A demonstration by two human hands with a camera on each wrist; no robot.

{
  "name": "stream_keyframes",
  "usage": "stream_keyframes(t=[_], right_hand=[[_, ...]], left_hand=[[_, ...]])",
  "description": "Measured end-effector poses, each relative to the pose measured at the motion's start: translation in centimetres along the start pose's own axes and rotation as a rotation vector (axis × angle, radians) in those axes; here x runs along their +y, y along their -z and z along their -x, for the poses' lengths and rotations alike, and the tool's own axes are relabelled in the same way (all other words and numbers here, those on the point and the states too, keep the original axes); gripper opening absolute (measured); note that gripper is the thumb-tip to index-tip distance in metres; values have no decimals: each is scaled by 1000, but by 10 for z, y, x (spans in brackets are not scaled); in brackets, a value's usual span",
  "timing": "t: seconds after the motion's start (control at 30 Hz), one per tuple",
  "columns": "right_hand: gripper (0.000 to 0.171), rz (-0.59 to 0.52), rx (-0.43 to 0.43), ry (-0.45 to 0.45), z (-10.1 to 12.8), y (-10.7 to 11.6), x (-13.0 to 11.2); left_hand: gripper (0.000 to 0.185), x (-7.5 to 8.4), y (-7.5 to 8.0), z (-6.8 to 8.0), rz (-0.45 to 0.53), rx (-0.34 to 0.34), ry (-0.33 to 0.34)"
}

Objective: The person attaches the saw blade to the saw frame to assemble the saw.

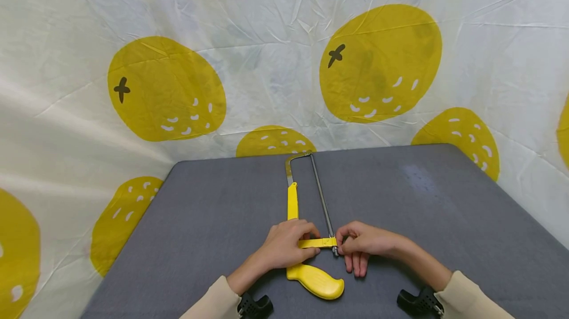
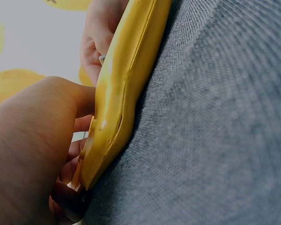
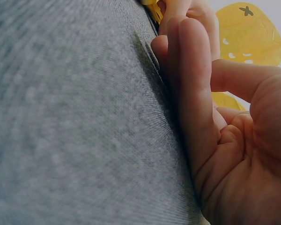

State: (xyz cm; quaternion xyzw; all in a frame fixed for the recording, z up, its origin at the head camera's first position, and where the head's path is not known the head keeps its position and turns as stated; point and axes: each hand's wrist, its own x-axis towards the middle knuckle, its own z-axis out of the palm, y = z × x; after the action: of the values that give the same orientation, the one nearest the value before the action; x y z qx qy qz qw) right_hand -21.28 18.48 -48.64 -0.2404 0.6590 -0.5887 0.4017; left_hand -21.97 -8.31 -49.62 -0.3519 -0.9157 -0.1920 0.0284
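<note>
A hacksaw lies on the grey table, its yellow handle [image 1: 317, 282] toward me and its thin metal blade [image 1: 321, 195] along the right side. My left hand [image 1: 284, 245] grips the yellow frame [image 1: 292, 203] just above the handle, with fingers and thumb around the short yellow crosspiece [image 1: 317, 243]. At the blade's near end, my right hand [image 1: 366, 241] pinches at the small metal tension screw [image 1: 335, 251] with thumb and index finger; its other fingers extend downward. The left wrist view shows the handle [image 2: 126, 79] close up. In the right wrist view, the right hand's fingers [image 3: 194, 79] hide the screw.
The grey table [image 1: 213, 200] extends on both sides of the saw. Behind it hangs a white cloth [image 1: 266, 77] printed with yellow fruit. A black wrist device [image 1: 255, 305] sits at the left cuff, and another black device [image 1: 418, 301] at the right.
</note>
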Motion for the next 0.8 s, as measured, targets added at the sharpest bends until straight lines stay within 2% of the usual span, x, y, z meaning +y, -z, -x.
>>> stream_keyframes(t=[0.8], right_hand=[[8, -3, -10, -2, 0, 1, 1]], left_hand=[[17, -2, -2, 1, -4, 0, 2]])
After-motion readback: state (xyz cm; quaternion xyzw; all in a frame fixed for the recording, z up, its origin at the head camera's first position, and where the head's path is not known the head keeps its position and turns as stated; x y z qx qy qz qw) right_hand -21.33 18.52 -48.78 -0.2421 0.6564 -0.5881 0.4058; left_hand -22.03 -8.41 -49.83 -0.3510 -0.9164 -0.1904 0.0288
